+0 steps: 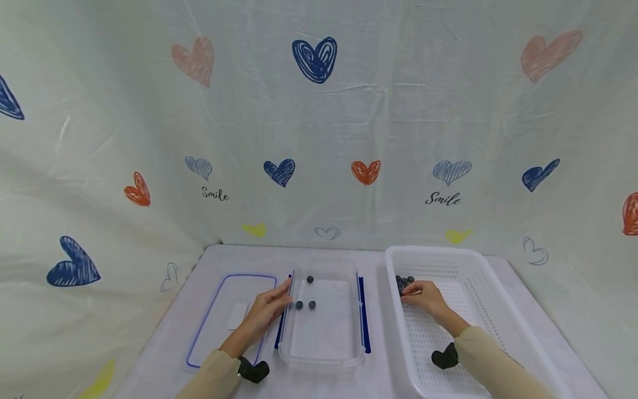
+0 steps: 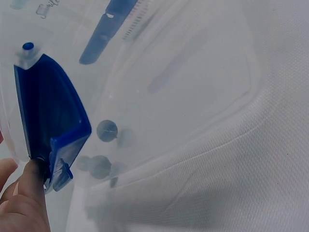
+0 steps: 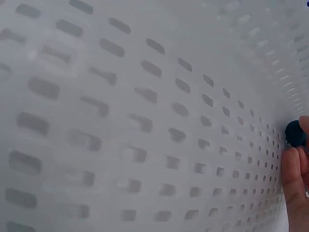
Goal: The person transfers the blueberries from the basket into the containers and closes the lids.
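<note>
A clear plastic box [image 1: 324,349] with blue side latches stands mid-table. Three dark round berries [image 1: 312,305], like blueberries, lie inside. My left hand [image 1: 264,316] is at its left wall, extended fingers touching the open blue latch [image 2: 53,101], seen close in the left wrist view. To the right, my right hand [image 1: 427,299] reaches into a white perforated basket [image 1: 433,250], by its left wall. Its thumb and fingers pinch a blueberry [image 3: 294,134] at the right wrist view's edge. Several more berries [image 1: 404,281] sit beside those fingertips, partly hidden.
A clear lid [image 1: 214,332] with a blue rim lies flat left of the box, a white rectangle [image 1: 238,316] showing on it. Behind the white-covered table hangs a sheet [image 1: 379,122] printed with hearts. The basket's long walls take up the table's right side.
</note>
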Motion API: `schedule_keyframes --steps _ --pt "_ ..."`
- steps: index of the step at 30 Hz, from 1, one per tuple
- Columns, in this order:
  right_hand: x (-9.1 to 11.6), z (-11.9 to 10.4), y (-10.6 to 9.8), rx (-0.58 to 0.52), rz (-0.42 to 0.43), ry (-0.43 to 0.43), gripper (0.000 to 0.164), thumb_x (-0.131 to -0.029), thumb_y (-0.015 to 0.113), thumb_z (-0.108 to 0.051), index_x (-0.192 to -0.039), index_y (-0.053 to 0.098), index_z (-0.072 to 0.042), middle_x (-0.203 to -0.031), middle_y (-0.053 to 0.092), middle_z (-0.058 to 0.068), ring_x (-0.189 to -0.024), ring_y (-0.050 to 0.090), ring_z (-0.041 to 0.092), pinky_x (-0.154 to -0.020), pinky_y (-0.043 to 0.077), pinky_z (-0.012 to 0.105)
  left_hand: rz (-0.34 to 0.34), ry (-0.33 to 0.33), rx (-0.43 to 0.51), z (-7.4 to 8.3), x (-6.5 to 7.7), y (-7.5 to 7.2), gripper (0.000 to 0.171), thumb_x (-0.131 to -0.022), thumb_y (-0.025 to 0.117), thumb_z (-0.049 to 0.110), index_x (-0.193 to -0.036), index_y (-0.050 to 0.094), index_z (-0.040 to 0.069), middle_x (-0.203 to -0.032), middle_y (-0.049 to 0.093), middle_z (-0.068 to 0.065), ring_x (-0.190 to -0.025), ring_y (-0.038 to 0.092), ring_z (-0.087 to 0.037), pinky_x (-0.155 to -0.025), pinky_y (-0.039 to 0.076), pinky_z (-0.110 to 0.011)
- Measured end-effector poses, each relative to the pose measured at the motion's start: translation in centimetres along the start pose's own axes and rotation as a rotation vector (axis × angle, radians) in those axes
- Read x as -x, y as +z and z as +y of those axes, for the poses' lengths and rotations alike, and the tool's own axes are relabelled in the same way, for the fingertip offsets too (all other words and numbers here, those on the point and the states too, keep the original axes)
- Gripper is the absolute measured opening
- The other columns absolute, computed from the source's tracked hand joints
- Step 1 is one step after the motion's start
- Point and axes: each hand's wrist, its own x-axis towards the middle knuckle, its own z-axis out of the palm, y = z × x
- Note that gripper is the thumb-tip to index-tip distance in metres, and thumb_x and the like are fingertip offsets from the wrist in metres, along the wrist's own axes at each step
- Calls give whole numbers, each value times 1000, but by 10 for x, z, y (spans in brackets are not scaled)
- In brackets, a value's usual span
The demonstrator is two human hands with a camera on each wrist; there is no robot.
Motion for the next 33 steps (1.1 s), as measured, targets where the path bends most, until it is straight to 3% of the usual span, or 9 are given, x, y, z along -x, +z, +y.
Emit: schedule_keyframes --steps 13,33 --pt "0 -2 5 33 45 24 13 -78 81 1 -85 71 4 -79 69 7 -76 64 21 -69 56 30 -7 -2 -8 1 -1 1 55 -100 58 6 -151 39 3 -159 28 -9 -146 25 -27 -113 29 -40" --pt "4 -7 -19 37 21 -7 18 -77 83 -3 -90 73 6 -86 71 9 -84 64 23 -69 53 30 -5 -4 -6 -1 -1 -1 55 -100 58 6 -151 39 3 -159 27 -10 -145 25 -27 -113 30 -40"
